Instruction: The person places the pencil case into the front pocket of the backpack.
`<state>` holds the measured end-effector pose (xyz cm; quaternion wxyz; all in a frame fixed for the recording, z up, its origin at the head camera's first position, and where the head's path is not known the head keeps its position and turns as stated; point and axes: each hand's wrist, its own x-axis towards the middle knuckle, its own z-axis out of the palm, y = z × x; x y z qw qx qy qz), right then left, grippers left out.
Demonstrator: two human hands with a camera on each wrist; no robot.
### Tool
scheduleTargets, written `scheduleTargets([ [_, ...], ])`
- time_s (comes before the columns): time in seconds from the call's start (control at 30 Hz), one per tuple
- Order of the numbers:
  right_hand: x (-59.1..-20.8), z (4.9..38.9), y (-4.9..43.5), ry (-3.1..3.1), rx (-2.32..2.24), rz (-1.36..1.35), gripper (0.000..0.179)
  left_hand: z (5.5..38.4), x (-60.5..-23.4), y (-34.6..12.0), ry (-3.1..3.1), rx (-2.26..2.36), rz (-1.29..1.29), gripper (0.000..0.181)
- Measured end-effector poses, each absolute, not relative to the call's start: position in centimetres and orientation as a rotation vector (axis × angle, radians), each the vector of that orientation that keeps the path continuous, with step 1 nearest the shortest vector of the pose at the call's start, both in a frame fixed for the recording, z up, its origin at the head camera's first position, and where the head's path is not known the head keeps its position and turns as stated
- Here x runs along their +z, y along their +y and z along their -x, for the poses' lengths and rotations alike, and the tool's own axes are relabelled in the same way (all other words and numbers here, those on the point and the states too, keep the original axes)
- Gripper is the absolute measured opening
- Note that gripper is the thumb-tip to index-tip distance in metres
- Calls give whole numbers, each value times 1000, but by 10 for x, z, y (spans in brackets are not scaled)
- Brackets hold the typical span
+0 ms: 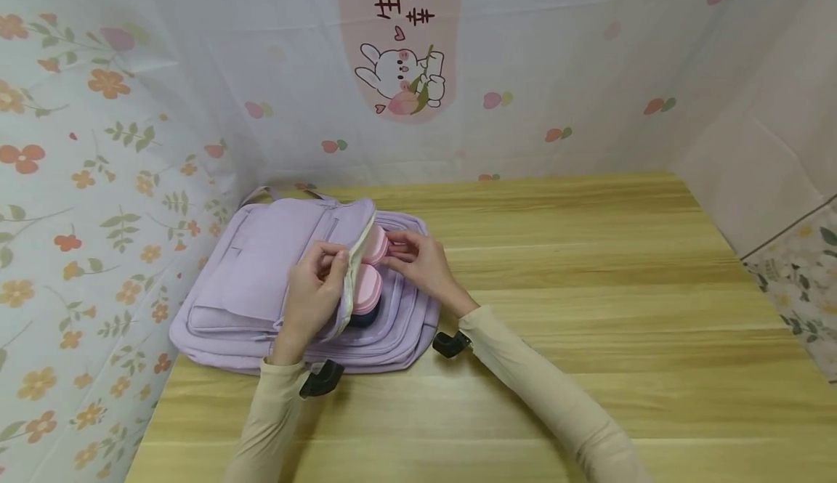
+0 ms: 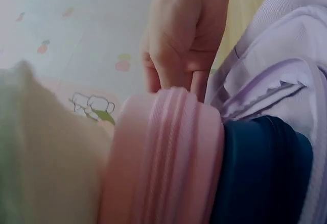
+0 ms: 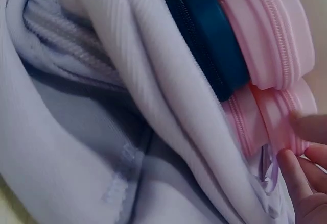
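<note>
A lilac backpack (image 1: 251,265) lies on the table with one compartment unzipped. My left hand (image 1: 314,290) pinches the edge of its front panel and holds it up. Inside the opening sit pink zippered cases (image 1: 368,288), with a dark blue zippered case (image 2: 260,168) beside them. At the opening's far end, my right hand (image 1: 423,264) grips a pink zippered case (image 3: 288,114) between thumb and fingers. In the right wrist view, another pink case (image 3: 278,35) sits right beside the held one. The left hand is hidden in the left wrist view.
The backpack occupies the left part of a wood-grain table (image 1: 588,309). Patterned cloth (image 1: 556,54) hangs behind the table and along its sides. Dark wrist mounts (image 1: 322,379) stick out from both sleeves near the backpack's lower edge.
</note>
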<state>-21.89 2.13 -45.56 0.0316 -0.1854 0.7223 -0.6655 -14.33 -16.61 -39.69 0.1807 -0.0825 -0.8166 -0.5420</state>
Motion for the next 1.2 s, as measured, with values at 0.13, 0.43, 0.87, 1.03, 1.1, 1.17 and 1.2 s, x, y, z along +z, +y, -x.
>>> scheduleTargets([
  [0.13, -456, 215, 29, 2263, -2037, 552, 39, 144, -397, -159, -2412, -1331, 375, 8],
  [0.43, -453, 202, 58, 2446, -1966, 548, 33, 141, -403, -143, -2401, -986, 576, 1],
  [0.87, -447, 187, 99, 2677, -1685, 740, 43, 140, -417, -137, -2368, -655, 622, 9],
  [1.03, -438, 180, 116, 2854, -1417, 711, 55, 139, -413, -137, -2413, -552, 597, 23],
  [1.1, -433, 177, 123, 2898, -1314, 683, 63, 139, -410, -137, -2451, -491, 584, 39],
  [1.17, -428, 174, 130, 2942, -1215, 677, 70, 137, -407, -136, -2500, -439, 576, 54],
  [1.2, -426, 173, 133, 2974, -1156, 685, 73, 136, -405, -136, -2530, -422, 570, 59],
])
